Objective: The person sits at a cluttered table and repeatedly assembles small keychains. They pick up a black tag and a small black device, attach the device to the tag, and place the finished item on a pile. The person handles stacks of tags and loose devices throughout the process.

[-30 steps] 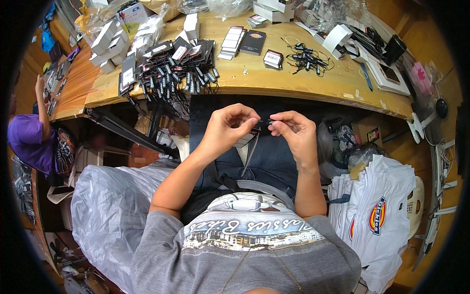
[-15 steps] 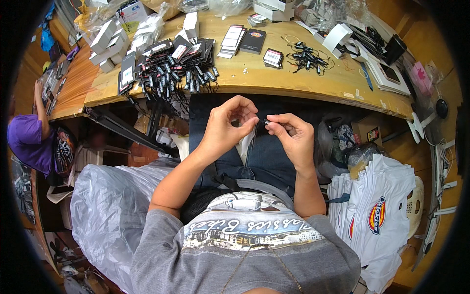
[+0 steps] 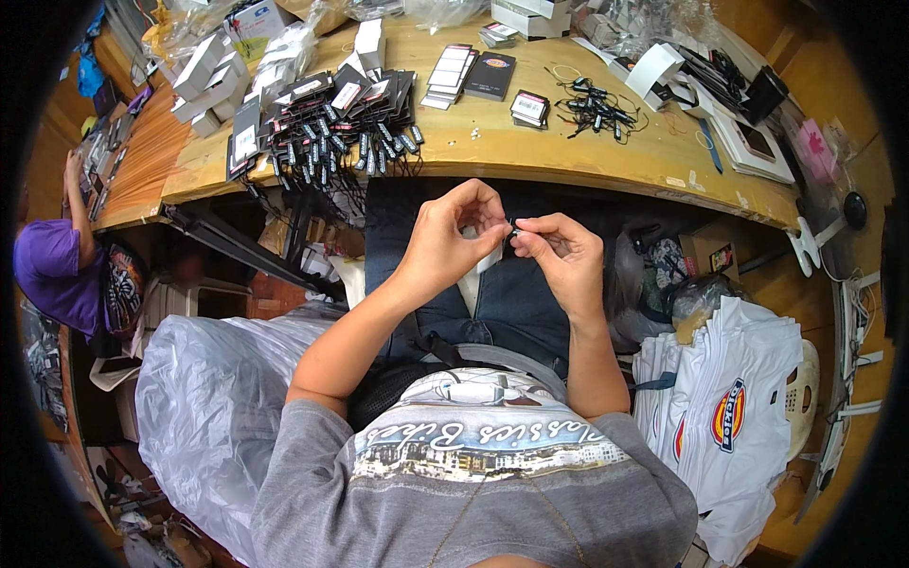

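Above my lap, my left hand [image 3: 447, 235] and my right hand [image 3: 565, 257] meet almost fingertip to fingertip. Between the thumb and forefinger of my right hand is a small black string tag [image 3: 514, 228] with a pale mark. My left thumb and forefinger are pinched right beside it; whether they grip its cord is too small to make out. On the table ahead lies a tangle of similar black string tags [image 3: 598, 112]. Further left, black cards with string tags [image 3: 331, 123] are heaped, their tags hanging over the table's front edge.
The wooden table [image 3: 530, 163] also bears card stacks [image 3: 448, 76], a black card pack [image 3: 490, 76], a smaller label stack [image 3: 529, 109] and white boxes [image 3: 210, 85]. Folded white shirts [image 3: 724, 417] are at my right, a big plastic bag [image 3: 213, 407] at my left. A person in purple [image 3: 57, 275] works far left.
My hands have come slightly closer together, and my left fingertips now reach the small black tag held in my right hand.
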Available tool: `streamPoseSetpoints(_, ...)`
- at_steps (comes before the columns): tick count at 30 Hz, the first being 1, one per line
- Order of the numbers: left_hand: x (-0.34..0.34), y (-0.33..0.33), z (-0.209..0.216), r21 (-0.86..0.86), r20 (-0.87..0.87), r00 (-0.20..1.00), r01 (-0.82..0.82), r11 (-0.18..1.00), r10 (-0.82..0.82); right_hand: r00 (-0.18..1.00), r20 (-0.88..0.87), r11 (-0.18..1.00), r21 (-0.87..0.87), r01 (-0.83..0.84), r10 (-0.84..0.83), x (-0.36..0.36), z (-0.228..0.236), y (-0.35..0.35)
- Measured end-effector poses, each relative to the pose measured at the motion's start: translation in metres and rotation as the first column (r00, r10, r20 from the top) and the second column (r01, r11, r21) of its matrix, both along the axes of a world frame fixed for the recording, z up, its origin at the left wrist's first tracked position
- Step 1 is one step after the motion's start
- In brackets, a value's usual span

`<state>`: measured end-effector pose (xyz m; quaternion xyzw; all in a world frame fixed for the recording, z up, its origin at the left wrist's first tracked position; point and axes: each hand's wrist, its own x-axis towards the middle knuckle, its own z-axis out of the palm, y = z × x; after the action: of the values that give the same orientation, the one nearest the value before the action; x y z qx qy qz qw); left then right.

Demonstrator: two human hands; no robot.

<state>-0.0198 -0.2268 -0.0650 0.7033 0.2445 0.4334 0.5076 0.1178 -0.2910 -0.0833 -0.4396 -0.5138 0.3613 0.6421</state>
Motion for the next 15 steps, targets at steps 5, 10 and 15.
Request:
streamPoseSetpoints(5, 0.007, 0.013, -0.01, -0.319, 0.092, 0.983, 0.178, 0.931, -0.157, 0.996, -0.091, 1.0, -0.017, 0.014, -0.016, 0.005, -0.004, 0.007)
streamPoseSetpoints(10, 0.028, 0.024, -0.07, -0.592, 0.213, 0.93, 0.367, 0.718, -0.3, 0.947, -0.144, 0.957, -0.016, 0.289, -0.288, 0.015, -0.036, 0.029)
streamPoseSetpoints(15, 0.046, 0.031, -0.087, -0.67, 0.036, 0.972, 0.196, 0.716, -0.232, 0.881, 0.001, 0.879, 0.08, 0.471, -0.473, 0.013, -0.053, 0.048)
